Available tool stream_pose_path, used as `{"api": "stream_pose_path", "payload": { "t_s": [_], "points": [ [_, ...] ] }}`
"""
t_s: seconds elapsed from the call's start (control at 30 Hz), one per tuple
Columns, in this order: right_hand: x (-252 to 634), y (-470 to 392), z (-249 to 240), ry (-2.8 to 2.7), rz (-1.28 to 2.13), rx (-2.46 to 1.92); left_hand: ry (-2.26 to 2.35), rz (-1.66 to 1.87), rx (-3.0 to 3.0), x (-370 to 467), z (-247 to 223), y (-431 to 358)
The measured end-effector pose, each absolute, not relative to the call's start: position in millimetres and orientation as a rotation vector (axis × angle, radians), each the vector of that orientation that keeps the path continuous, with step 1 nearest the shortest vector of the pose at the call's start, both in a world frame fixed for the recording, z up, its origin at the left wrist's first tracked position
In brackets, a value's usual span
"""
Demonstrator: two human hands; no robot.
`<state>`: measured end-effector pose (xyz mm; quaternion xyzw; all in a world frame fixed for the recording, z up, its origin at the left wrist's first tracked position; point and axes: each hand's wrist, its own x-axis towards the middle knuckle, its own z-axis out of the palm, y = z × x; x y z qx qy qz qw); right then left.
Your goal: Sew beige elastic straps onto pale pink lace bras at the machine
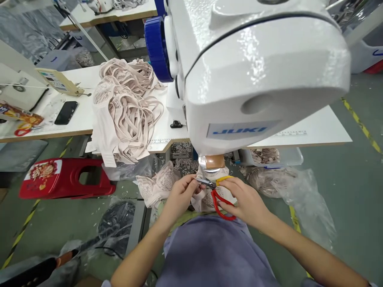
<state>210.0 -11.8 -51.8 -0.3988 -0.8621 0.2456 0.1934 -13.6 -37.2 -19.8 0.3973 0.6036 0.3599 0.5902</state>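
Scissors, head view: they sit in your right hand, below the machine head, blades pointing at your left hand. Right grip is clamped on the handles, thumb at the red loop, fingers along the yellow one. Left fingers are bunched right at the blade tips; can't tell whether they're closed on cloth, too small and partly hidden. Bra lies under both hands, at your lap, with a second lace cup just beside your left hand. Handling guess: scissors light, rigid, easy to steer from the loops; keep hold there, off the blades. Bra should be very light and limp, lace open enough to snag or nick on a tip, smooth panels a bit slippery. Take it by a firm seam or edge, flat between thumb and finger, not by the open lace. Pile on the table is all loose straps; expect tangles, so lift by a cup.
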Motion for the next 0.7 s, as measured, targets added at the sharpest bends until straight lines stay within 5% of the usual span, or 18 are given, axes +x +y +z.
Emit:
{"api": "stream_pose_path", "payload": {
  "t_s": [0.7],
  "points": [
    [205,-24,-64,-2.171,0.989,-1.135,1.412,0.791,1.050,-27,-23,-32]
  ]
}}
